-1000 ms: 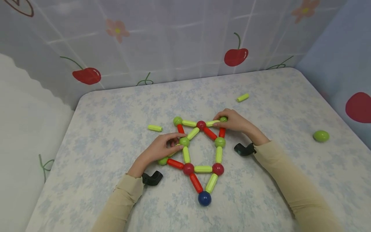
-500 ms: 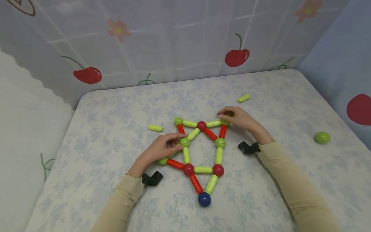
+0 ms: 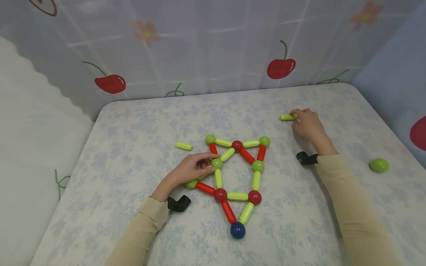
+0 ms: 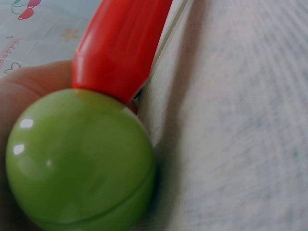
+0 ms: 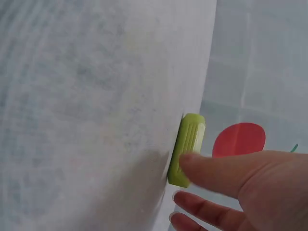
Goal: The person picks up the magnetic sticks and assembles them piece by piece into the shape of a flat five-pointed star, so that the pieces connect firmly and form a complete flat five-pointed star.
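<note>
A flat frame of balls and building sticks lies mid-table in the head view, with a blue ball (image 3: pixel 237 230) at its near tip. My left hand (image 3: pixel 189 168) holds a green ball (image 3: pixel 217 163) on its left side between thumb and forefinger. Close to the left wrist camera are another green ball (image 4: pixel 82 159) and a red stick (image 4: pixel 122 43). Farther back on the right, my right hand (image 3: pixel 309 125) pinches a loose yellow-green stick (image 3: pixel 286 117) at its right end. The right wrist view has the thumb across this stick (image 5: pixel 188 139), hiding part of it.
Another loose yellow-green stick (image 3: pixel 183 146) lies left of the frame's back corner. A green egg-shaped piece (image 3: pixel 379 165) sits by the right table edge. Behind the table hangs a cherry-print curtain (image 3: pixel 213 55).
My right hand has left the frame's back right green ball and moved right and back to the loose stick, which has turned slightly. My left hand stays at its ball. The view has shifted slightly.
</note>
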